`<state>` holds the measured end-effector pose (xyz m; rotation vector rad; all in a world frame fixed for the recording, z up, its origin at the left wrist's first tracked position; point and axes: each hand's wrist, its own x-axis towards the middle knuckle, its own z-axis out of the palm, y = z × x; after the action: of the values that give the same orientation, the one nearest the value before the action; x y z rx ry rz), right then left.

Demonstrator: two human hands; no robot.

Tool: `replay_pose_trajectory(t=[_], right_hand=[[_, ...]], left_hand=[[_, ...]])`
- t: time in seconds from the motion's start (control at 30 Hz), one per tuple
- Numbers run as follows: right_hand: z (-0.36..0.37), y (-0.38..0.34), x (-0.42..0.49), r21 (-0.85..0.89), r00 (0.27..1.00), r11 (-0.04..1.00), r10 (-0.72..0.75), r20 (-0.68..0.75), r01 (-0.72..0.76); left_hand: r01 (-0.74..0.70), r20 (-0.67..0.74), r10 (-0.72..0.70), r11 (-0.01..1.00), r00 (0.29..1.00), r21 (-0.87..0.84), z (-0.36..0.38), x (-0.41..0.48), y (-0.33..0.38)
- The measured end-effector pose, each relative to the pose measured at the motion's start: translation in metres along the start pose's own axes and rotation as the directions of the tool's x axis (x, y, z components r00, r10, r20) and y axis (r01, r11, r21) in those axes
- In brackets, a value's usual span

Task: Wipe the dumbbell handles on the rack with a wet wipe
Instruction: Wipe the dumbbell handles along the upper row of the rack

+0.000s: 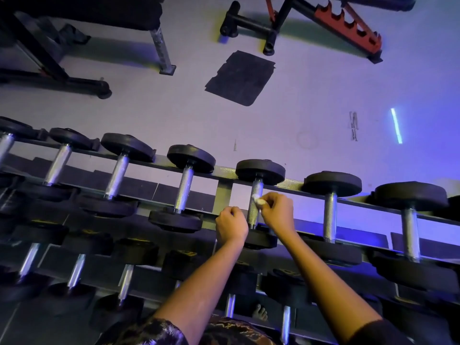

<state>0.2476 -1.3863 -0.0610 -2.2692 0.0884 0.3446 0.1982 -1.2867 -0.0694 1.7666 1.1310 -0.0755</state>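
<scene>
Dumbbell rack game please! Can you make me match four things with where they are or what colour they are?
Things:
1. wet wipe
2. left hand
3. dark mat
4. notched bench bracket

Matches:
A. red
B. flat on the floor beyond the rack
C. pinched by the right hand against a dumbbell handle
D. curled, just left of that handle

Pairs: 1-C, 2-D, 3-B, 4-A

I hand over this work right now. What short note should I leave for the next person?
Right hand pinches the wet wipe against the handle of the top-row dumbbell, fifth visible from the left.
Left hand is curled beside that handle; whether it holds anything is unclear.
Done: the picture does not show which handles are wiped.
Left: finish this handle, then the others on the rack.
</scene>
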Motion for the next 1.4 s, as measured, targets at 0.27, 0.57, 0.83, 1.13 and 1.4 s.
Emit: replay_pose_trajectory(t=[0.27, 0.57, 0.83, 1.13, 1.4], right_hand=[[-0.008, -0.001, -0.008, 0.046, 0.999, 0.998, 0.045, 0.002, -0.045], [-0.006, -0.021, -0.001, -0.061, 1.0, 0.998, -0.001, -0.017, 0.0], [-0.005, 0.006, -0.027, -0.046, 0.989, 0.997, 0.062, 0.136, -0.056], [0.0, 0.009, -0.026, -0.026, 0.993, 0.998, 0.067, 0.102, -0.064], [-0.003, -0.017, 0.017, 0.186, 0.978, 0.982, 0.056, -0.199, -0.019]], left_hand=[[0.027, 0.012, -0.027, 1.0, 1.0, -0.004, -0.001, -0.002, 0.001], [0.14, 0.052, -0.138, 0.99, 0.989, -0.023, -0.006, 0.001, 0.003], [0.767, 0.436, -0.654, 0.623, 0.619, -0.154, -0.018, 0.021, -0.008], [0.696, 0.507, -0.593, 0.718, 0.626, -0.019, -0.019, 0.034, -0.011], [0.64, 0.284, -0.574, 0.672, 0.768, -0.373, 0.002, -0.006, 0.001]])
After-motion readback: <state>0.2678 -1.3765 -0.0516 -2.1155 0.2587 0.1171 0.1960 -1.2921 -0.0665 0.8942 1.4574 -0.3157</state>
